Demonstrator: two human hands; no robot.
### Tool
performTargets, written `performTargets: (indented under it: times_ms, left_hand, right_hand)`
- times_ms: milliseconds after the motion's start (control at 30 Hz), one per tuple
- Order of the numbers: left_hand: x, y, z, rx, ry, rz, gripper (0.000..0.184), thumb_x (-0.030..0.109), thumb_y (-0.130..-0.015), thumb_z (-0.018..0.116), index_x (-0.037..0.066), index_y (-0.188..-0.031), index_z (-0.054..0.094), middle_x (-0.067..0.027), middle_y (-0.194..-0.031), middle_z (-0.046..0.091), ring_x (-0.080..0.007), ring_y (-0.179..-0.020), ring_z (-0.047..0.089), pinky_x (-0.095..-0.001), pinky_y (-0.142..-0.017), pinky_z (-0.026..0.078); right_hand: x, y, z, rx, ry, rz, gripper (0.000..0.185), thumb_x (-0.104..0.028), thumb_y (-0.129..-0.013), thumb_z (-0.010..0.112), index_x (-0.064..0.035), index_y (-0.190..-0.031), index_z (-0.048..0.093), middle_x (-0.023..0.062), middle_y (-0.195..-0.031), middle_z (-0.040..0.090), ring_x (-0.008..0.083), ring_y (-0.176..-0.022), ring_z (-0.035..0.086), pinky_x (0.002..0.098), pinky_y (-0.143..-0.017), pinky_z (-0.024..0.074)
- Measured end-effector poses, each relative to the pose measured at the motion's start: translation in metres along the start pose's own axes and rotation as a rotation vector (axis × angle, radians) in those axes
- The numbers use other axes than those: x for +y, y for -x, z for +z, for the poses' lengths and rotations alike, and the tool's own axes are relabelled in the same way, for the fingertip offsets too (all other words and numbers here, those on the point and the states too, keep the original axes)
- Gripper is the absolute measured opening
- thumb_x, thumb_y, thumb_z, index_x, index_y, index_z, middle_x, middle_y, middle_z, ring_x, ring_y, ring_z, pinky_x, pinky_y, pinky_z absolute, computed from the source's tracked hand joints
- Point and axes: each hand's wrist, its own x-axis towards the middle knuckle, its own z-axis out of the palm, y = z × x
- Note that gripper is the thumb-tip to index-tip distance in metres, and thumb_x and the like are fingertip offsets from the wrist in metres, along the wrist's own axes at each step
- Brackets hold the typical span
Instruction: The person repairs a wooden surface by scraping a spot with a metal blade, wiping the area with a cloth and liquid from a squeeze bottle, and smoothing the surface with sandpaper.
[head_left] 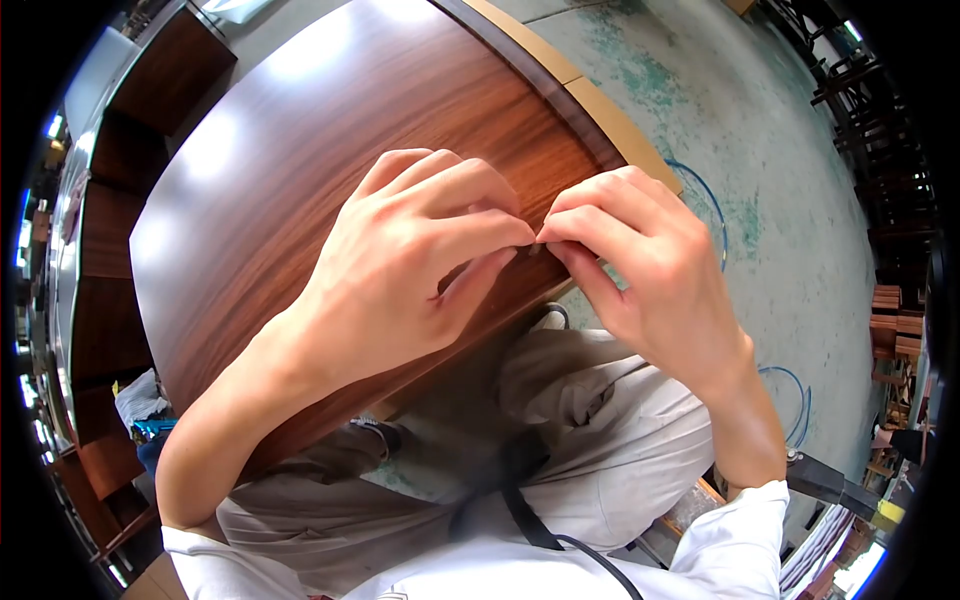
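Observation:
A glossy brown wood-grain panel [290, 170] lies before me with its near corner under my hands. Over that corner, my left hand [410, 250] pinches with thumb and forefinger, its other fingers curled. My right hand [650, 260] comes in from the right, also in a pinch, and the fingertips of both hands meet. Between the fingertips is something small that I cannot make out.
Cardboard [640, 145] shows along the panel's far right edge. A blue hose [715, 200] curves over the grey-green floor [790, 270]. Dark wooden cabinets [120, 230] stand at the left, and stacked wooden pieces [897, 325] at the right. My legs are below the panel.

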Motion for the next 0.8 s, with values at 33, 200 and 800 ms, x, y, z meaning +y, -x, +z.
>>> performTargets:
  times_ms: [33, 200, 800]
  left_hand:
    - [0.0000, -0.0009, 0.0000, 0.008, -0.010, -0.002, 0.024, -0.002, -0.083, 0.082, 0.009, -0.104, 0.081, -0.0054, -0.108, 0.073, -0.0260, -0.105, 0.070, -0.0413, -0.103, 0.051]
    - [0.0022, 0.0022, 0.0010, 0.001, 0.005, -0.007, 0.024, -0.003, -0.082, 0.082, 0.008, -0.104, 0.080, -0.0063, -0.109, 0.073, -0.0276, -0.105, 0.070, -0.0411, -0.101, 0.052]
    - [0.0062, 0.0022, -0.0019, -0.002, -0.047, -0.011, 0.024, -0.003, -0.082, 0.081, 0.007, -0.104, 0.080, -0.0065, -0.109, 0.074, -0.0275, -0.105, 0.071, -0.0413, -0.100, 0.054]
  right_hand:
    - [0.0009, -0.0018, 0.0002, 0.006, -0.002, 0.009, 0.019, 0.005, -0.081, 0.080, -0.0043, -0.097, 0.073, 0.0064, -0.099, 0.072, 0.0288, -0.092, 0.069, 0.0405, -0.081, 0.0571]
    - [0.0005, -0.0015, -0.0020, -0.013, -0.027, -0.010, 0.020, 0.006, -0.080, 0.080, -0.0044, -0.097, 0.074, 0.0063, -0.098, 0.072, 0.0285, -0.092, 0.069, 0.0401, -0.079, 0.0578]
    - [0.0038, -0.0035, -0.0030, -0.038, -0.033, -0.025, 0.017, 0.003, -0.081, 0.083, -0.0043, -0.094, 0.075, 0.0053, -0.095, 0.073, 0.0269, -0.089, 0.070, 0.0381, -0.076, 0.0589]
